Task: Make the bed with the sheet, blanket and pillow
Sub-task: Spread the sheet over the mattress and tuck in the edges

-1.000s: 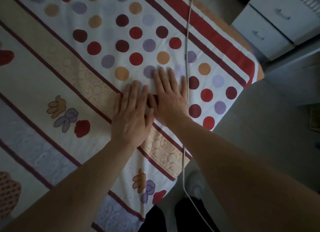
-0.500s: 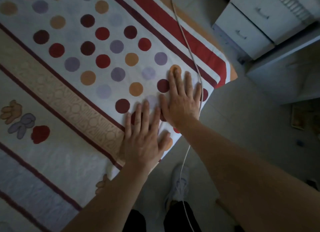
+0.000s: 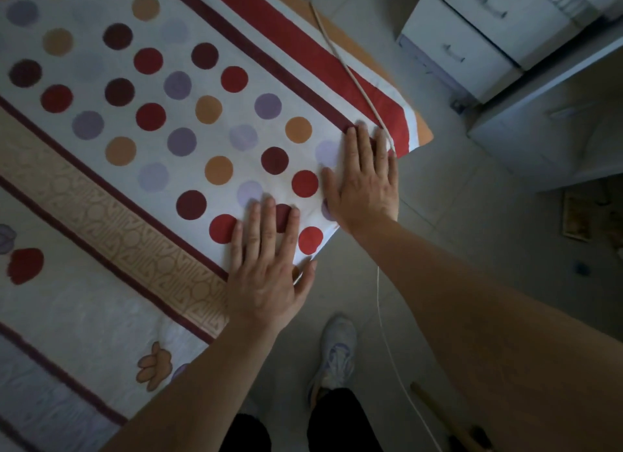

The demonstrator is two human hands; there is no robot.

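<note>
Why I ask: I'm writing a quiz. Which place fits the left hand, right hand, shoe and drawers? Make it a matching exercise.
Things
1. left hand
2. right hand
3. shoe
4. drawers

Places
A. on the floor, between the forearms
B. flat on the cover, fingertips by the red stripe
C. top right, beyond the cover's corner
D. flat on the cover's edge, by the beige band

Pairs: 1-D, 2-B, 3-A, 4-C
</note>
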